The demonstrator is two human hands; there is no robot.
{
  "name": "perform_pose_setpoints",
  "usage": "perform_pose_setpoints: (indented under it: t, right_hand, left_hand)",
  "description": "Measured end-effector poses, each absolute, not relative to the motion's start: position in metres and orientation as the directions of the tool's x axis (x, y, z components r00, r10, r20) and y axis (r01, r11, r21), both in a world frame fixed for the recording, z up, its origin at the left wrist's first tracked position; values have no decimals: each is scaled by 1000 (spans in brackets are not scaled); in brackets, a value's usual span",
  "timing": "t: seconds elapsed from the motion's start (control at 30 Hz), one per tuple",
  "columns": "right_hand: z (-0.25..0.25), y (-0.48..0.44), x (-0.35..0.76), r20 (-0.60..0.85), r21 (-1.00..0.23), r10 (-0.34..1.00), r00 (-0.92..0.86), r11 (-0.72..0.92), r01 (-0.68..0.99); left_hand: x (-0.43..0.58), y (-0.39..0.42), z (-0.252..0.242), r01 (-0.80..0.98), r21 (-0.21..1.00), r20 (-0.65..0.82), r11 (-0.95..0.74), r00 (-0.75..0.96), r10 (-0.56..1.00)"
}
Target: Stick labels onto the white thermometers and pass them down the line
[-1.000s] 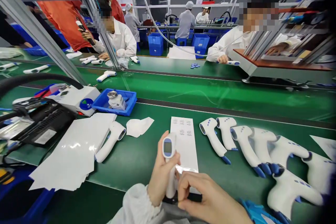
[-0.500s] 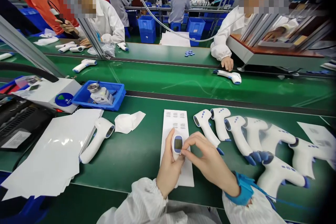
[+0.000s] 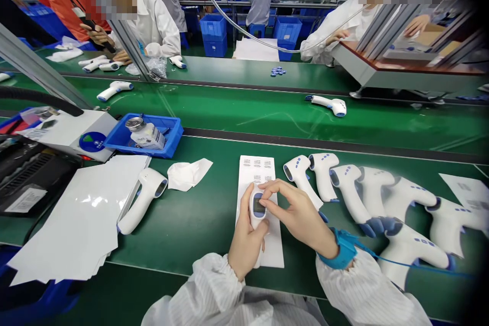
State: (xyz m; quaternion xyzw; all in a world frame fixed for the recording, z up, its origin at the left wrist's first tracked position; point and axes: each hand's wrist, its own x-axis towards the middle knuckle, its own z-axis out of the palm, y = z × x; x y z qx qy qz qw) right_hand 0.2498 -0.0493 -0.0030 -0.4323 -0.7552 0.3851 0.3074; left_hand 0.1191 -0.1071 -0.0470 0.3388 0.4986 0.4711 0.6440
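Note:
My left hand (image 3: 247, 237) is wrapped round a white infrared thermometer (image 3: 252, 219), its small dark screen facing up at me. Thumb and forefinger of my right hand (image 3: 292, 209) are pinched at the upper right of that screen; whatever lies between the fingertips is too small to make out. A blue band circles my right wrist. Beneath both hands lies a white label sheet (image 3: 275, 252) with rows of small printed marks. To the right, several more infrared thermometers (image 3: 408, 196) lie close together. Another white thermometer (image 3: 141, 201) rests at the left by a paper stack.
White sheets (image 3: 76, 214) and a crumpled tissue (image 3: 188, 174) lie to the left. A blue tray (image 3: 173, 137) holds a bottle (image 3: 147, 136). Beyond runs a green conveyor (image 3: 229, 107) carrying a thermometer (image 3: 332, 105). Co-workers sit across it, behind a metal post (image 3: 130, 41).
My right fingertips have moved up and left from the screen's lower right edge. The co-worker at right has drawn a hand back from the thermometer on the conveyor. The conveyor's thermometers have shifted left.

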Motion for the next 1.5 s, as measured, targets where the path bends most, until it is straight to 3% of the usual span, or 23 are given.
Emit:
perform_pose_setpoints:
  t: [0.47, 0.73, 0.97, 1.5]
  right_hand:
    - [-4, -45, 246, 123, -849, 897, -424, 316, 424]
    - [-5, -44, 244, 145, -835, 898, -415, 336, 436]
    - [-6, -44, 243, 143, -845, 902, -408, 326, 424]
    - [-15, -43, 238, 225, -830, 920, -321, 353, 431]
  left_hand:
    - [120, -107, -41, -239, 928, -289, 286, 25, 957]
    - [114, -109, -38, -308, 907, -267, 288, 107, 958]
    - [115, -109, -45, -348, 864, -357, 363, 82, 930]
    - [116, -108, -47, -338, 869, -357, 360, 74, 931]
